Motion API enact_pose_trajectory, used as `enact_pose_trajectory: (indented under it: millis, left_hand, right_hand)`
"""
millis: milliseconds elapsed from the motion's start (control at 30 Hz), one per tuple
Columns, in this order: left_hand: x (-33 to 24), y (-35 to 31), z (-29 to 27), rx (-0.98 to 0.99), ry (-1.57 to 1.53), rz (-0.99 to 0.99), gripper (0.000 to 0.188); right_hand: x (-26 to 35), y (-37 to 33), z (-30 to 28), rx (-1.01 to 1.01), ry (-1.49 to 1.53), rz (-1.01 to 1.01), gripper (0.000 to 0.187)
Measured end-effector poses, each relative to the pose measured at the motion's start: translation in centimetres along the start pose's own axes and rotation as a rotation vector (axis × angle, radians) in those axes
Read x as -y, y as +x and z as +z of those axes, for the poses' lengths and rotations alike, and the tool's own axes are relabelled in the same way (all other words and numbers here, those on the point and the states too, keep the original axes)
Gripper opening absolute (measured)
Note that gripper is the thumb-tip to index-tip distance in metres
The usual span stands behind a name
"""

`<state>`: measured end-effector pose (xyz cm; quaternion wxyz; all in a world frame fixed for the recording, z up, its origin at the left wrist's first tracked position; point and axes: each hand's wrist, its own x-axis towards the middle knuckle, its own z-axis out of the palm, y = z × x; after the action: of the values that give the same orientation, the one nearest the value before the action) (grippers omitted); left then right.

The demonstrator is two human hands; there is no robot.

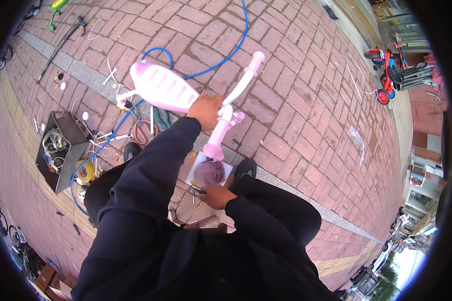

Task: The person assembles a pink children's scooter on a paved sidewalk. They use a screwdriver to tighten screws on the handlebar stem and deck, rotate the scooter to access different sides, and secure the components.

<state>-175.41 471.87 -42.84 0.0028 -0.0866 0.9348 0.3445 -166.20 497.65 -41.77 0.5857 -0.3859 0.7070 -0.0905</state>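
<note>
A pale pink and white child's ride-on bike [160,86] is in front of me, its slotted pink body to the left and its white handlebar [238,89] with pink grips to the right. My left hand [206,111] is closed round the bike where the body meets the handlebar; its fingertips are mostly hidden. Below the nearer grip, a mauve bundle [209,173], perhaps cloth or yarn, lies on a white square [190,176]. Close beside it, my right hand [217,196] is closed on a small tool with a yellow and black handle [197,187].
A dark toolbox [71,134] with wires and a yellow tape roll [85,171] stand at the left. Near my left foot lie orange-handled scissors [139,131] and green-handled pliers [161,118]. A blue hose [218,64] crosses the paving. Red tricycles [384,75] stand far right.
</note>
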Motion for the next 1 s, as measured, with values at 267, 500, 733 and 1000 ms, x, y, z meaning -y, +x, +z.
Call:
enact_pose_trajectory:
  millis: [267, 500, 733, 1000]
  left_hand:
    - [-1.6, 0.0, -10.2, -0.306, -0.522, -0.189, 0.027]
    - [-0.8, -7.8, -26.3, -0.589, -1.493, 0.201, 0.041]
    - [-1.1, -20.5, -29.5, -1.448, -1.367, -0.22, 0.052]
    - [3.3, -27.3, -27.7, -1.4, -1.463, -0.272, 0.053]
  right_hand:
    - [1.4, -0.9, -1.6, 0.057, -0.148, 0.054, 0.055]
    - [-6.7, 4.0, 2.9, -0.129, -0.131, 0.169, 0.061]
    - [-12.7, 10.0, 3.9, -0.45, 0.094, 0.345, 0.064]
    - [-12.1, 10.8, 4.5, -0.365, 0.056, 0.496, 0.056]
